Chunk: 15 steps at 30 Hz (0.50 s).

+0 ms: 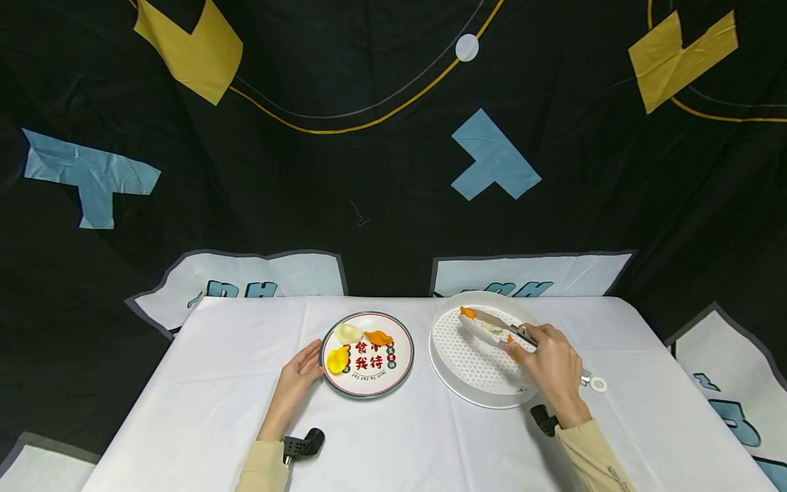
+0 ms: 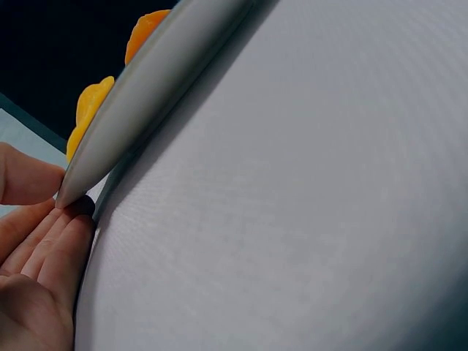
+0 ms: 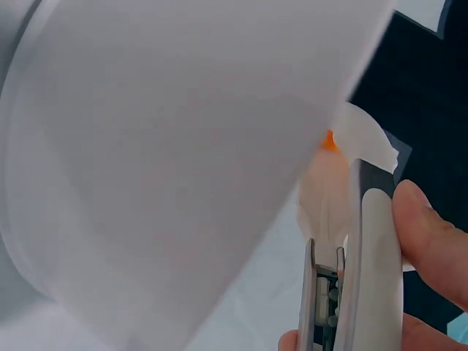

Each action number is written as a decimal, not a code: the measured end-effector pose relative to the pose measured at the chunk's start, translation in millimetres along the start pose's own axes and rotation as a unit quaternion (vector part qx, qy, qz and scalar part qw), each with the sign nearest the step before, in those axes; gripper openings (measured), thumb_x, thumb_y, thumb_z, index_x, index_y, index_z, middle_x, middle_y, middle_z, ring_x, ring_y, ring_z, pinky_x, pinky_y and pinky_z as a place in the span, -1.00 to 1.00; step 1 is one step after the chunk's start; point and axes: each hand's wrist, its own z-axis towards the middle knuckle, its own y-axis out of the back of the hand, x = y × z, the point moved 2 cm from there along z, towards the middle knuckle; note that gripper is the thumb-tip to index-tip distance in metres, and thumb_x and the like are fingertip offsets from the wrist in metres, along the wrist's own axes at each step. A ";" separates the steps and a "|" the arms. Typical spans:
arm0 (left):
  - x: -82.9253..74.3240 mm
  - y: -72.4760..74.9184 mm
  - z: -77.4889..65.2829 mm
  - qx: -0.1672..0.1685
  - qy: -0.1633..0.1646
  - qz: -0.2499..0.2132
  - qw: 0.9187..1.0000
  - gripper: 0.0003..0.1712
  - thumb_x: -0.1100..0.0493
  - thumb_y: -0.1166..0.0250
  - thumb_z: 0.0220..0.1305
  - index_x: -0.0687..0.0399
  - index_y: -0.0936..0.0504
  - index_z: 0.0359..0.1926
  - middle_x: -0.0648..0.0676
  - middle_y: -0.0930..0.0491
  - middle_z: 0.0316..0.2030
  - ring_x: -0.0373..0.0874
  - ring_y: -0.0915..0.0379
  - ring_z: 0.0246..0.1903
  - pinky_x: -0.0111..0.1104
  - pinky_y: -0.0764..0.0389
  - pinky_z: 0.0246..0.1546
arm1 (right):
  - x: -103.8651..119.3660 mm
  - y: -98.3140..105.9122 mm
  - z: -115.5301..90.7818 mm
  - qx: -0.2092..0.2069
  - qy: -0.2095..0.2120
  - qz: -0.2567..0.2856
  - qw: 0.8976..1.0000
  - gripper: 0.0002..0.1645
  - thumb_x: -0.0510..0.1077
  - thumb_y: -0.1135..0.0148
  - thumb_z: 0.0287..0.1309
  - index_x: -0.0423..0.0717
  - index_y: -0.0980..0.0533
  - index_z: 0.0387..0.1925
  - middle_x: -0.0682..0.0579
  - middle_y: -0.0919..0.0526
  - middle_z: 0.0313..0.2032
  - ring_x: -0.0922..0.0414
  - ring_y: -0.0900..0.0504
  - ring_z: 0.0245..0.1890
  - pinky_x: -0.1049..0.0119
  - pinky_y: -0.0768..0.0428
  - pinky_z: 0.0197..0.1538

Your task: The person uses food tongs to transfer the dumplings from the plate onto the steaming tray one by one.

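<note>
My left hand pinches the left rim of a round white plate with a green-and-red edge and printed characters; the left wrist view has the thumb over the rim and the fingers beneath. On the plate lie a pale yellow piece, a bright yellow piece and an orange piece, wavy like dumplings. My right hand grips food tongs, their tips down in a white round steamer basket. An orange piece shows at the tong tips, and more pieces lie beneath the tongs, partly hidden.
A white cloth covers the table. The basket stands to the right of the plate with a gap between them. Behind the table hangs a black backdrop with yellow and blue shapes.
</note>
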 end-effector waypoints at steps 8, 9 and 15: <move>0.8 0.2 0.5 0.000 -0.005 0.001 1.000 -0.31 0.44 -0.09 0.22 0.40 -0.16 0.38 0.38 -0.17 0.34 0.15 -0.15 0.32 -0.48 -0.35 0.18 | -3.7 -10.8 4.4 0.008 -0.010 -0.026 1.000 -0.35 0.06 -0.55 -0.23 -0.26 -0.64 -0.11 -0.25 -0.64 -0.18 -0.21 -0.61 -0.26 -0.15 -0.61 -0.40; 0.8 0.2 0.5 0.000 -0.004 0.003 1.000 -0.31 0.44 -0.09 0.22 0.40 -0.16 0.38 0.38 -0.17 0.34 0.14 -0.15 0.32 -0.48 -0.35 0.19 | -3.8 -12.1 4.7 0.009 -0.010 -0.029 0.999 -0.35 0.05 -0.55 -0.24 -0.27 -0.64 -0.11 -0.25 -0.63 -0.18 -0.21 -0.61 -0.26 -0.16 -0.61 -0.41; 1.0 0.9 0.6 0.001 -0.003 0.005 1.000 -0.32 0.44 -0.09 0.22 0.39 -0.17 0.38 0.38 -0.18 0.34 0.13 -0.15 0.32 -0.46 -0.34 0.20 | -1.7 -19.1 5.2 0.024 -0.009 -0.050 0.998 -0.35 0.07 -0.55 -0.23 -0.27 -0.63 -0.11 -0.26 -0.62 -0.19 -0.21 -0.60 -0.26 -0.14 -0.61 -0.41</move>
